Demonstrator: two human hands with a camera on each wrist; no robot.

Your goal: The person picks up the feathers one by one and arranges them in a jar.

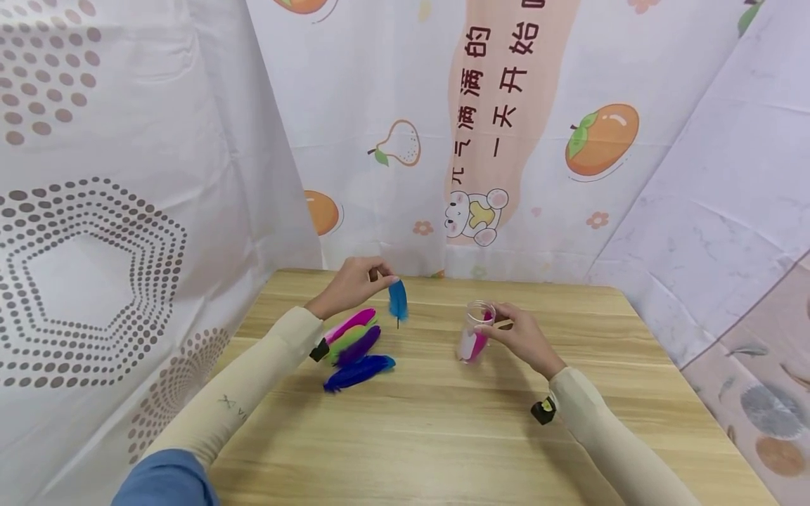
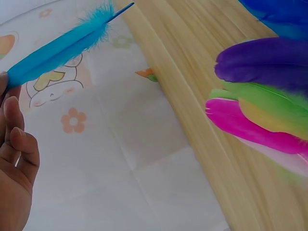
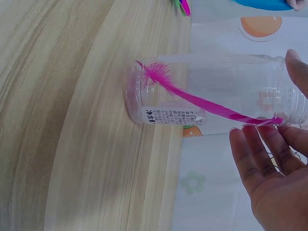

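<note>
My left hand point(image 1: 357, 283) pinches a light blue feather point(image 1: 397, 301) by its tip above the table, the bare quill pointing down. In the left wrist view the same feather point(image 2: 60, 48) runs out from the fingertips at the left edge. My right hand point(image 1: 522, 339) grips a clear jar point(image 1: 467, 344) near its open mouth, fingers and thumb on either side. Through the jar wall a magenta feather point(image 3: 202, 103) shows, leaning inside from base to neck. A printed label point(image 3: 171, 115) is on the jar near its base.
Several feathers lie on the wooden table point(image 1: 405, 436) at the left: a dark blue feather point(image 1: 359, 372), a purple feather point(image 1: 358, 346), a magenta-pink feather point(image 1: 350, 323), with green and yellow ones between. A printed curtain point(image 1: 380, 70) hangs behind the table's far edge.
</note>
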